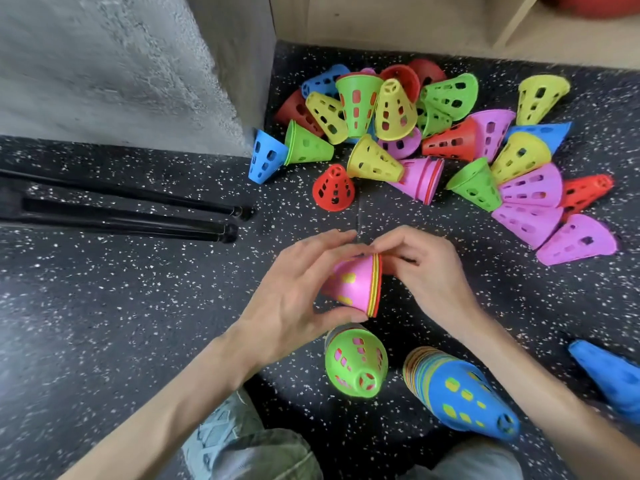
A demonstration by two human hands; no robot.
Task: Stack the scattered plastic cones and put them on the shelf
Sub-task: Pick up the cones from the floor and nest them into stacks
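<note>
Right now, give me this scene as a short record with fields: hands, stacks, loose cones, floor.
left hand: grips pink stack
right hand: pinches its rims
set-down stacks: green-topped, blue-topped, near knees
loose cones: mixed colours, heaped ahead
floor: speckled black
shelf: behind heap
other: black poles, left

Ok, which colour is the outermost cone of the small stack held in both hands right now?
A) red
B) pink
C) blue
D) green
B: the left hand and right hand hold a small stack whose outer cone is pink, with yellow showing through its holes; the green-topped stack and blue-topped stack lie on the floor nearer the person.
</note>
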